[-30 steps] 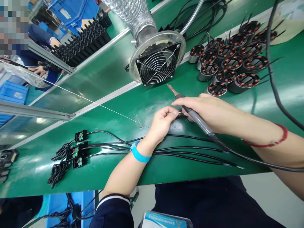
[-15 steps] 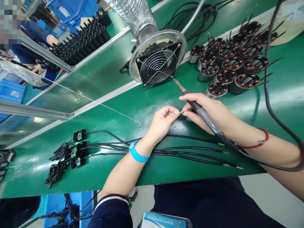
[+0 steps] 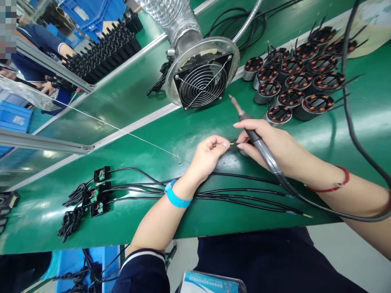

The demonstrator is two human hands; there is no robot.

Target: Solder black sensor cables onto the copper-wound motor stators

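My right hand [image 3: 263, 140] is closed around a soldering iron [image 3: 259, 143], its bare tip pointing up and left toward the fan. The thumb and a finger of that hand also meet the dark end of a thin yellow wire [image 3: 232, 144]. My left hand [image 3: 213, 152] pinches the wire's other side, close to the right fingertips. Below my left wrist run several black cables [image 3: 241, 198] with coloured wire ends, leading from small black boxes [image 3: 100, 195] with green boards inside. A thin strand of solder wire [image 3: 146, 141] slants down to the bench left of my hands.
A fume extractor fan [image 3: 203, 83] on a silver duct stands just beyond my hands. Several copper-wound motor stators [image 3: 297, 81] sit at the back right. A blue bin [image 3: 106, 260] is below the bench's front edge. A co-worker's arm [image 3: 65, 51] shows beyond the frame rail.
The soldering iron's tip has shifted slightly right and lower, and the right hand has drawn a little to the right. A bit more yellow wire shows between my hands.
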